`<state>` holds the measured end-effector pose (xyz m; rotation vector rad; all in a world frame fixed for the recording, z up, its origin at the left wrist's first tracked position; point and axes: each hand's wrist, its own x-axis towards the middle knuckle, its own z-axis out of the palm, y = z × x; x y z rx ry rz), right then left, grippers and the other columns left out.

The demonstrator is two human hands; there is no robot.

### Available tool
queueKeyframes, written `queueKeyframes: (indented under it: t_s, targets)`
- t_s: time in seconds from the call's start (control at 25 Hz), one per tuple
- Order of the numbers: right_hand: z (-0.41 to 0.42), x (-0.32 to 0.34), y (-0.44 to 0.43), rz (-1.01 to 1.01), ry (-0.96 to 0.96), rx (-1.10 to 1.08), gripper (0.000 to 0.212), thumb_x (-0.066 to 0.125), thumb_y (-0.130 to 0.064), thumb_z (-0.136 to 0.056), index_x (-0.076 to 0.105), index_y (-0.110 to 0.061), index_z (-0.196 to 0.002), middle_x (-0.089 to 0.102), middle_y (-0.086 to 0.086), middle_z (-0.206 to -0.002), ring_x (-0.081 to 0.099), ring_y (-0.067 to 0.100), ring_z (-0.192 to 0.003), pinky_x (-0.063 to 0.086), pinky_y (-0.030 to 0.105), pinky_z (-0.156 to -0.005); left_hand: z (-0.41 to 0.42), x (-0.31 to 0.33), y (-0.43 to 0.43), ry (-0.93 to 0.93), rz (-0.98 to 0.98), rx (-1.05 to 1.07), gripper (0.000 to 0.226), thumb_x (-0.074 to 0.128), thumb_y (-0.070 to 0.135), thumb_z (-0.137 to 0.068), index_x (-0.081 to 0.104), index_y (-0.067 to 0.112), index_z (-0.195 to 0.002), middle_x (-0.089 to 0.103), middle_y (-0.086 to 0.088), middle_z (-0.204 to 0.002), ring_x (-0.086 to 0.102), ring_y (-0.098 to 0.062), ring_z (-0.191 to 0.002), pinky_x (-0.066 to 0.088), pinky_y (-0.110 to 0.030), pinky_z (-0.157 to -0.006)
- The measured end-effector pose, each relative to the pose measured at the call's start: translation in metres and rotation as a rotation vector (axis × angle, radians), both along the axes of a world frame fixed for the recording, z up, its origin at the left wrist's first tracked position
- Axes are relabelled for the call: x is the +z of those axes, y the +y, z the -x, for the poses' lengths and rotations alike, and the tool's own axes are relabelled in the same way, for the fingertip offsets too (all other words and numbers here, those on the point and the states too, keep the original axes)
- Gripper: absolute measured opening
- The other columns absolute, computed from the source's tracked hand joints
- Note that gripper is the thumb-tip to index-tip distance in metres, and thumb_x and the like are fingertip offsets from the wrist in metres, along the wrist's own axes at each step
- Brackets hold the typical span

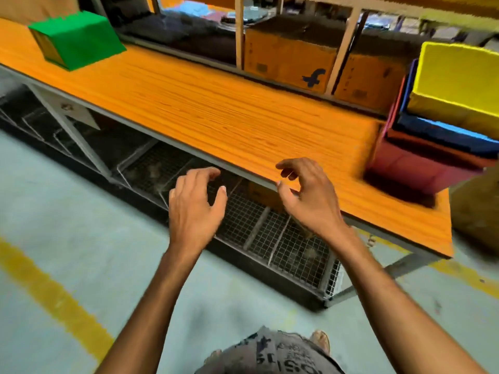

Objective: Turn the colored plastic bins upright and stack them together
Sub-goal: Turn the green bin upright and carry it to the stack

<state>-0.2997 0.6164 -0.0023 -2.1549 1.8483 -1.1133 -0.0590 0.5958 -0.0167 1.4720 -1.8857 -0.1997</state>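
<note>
A green bin (78, 40) lies overturned, bottom up, at the far left of the orange table (216, 109). At the table's right end stands a nested stack, open side up: a yellow bin (456, 85) on top, a blue bin (442, 130) under it, a red bin (415, 166) at the bottom. My left hand (194, 206) hovers in front of the table's near edge, fingers apart, holding nothing. My right hand (307, 193) hangs over that near edge, fingers loosely curled and empty, left of the stack.
Cardboard boxes (289, 63) sit on a lower shelf behind the table, between wooden posts. Wire mesh trays (270, 233) fill the rack under the table. A brown sack (478, 209) stands at the right. A yellow line (54, 295) crosses the grey floor.
</note>
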Motion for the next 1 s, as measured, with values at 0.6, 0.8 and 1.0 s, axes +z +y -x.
queueKeyframes:
  t_s: [0.6,0.8,1.0]
  targets:
    - [-0.297,-0.095,-0.106,-0.237,0.057,0.342,0.046,0.063,-0.033,-0.092,0.055,-0.026,-0.136,0.056,-0.009,-0.138,0.052,0.014,-0.127,0.042,0.037,-0.103,-0.237,-0.094,-0.025,0.033,-0.264,0.455,0.068,0.070,0.025,-0.090,0.041,0.026,-0.151,0.042,0.001,-0.156,0.039,-0.024,-0.143,0.035,-0.049,-0.110]
    - [-0.375,-0.091,-0.209,-0.308,-0.109,0.442,0.042,0.063,-0.035,-0.093,0.057,-0.026,-0.134,0.058,-0.011,-0.133,0.054,0.009,-0.121,0.043,0.027,-0.101,-0.309,-0.084,-0.118,0.166,-0.274,0.550,0.069,0.072,0.022,-0.090,0.041,0.028,-0.151,0.041,0.002,-0.156,0.042,-0.023,-0.143,0.037,-0.049,-0.112]
    - [-0.441,-0.077,-0.305,-0.696,-0.760,0.431,0.032,0.073,-0.016,-0.090,0.068,-0.022,-0.121,0.071,-0.005,-0.108,0.064,0.006,-0.085,0.051,0.024,-0.074,-0.372,-0.072,-0.201,0.635,-0.260,0.628,0.055,0.072,0.016,-0.092,0.049,0.034,-0.139,0.049,0.016,-0.143,0.056,-0.005,-0.120,0.047,-0.034,-0.093]
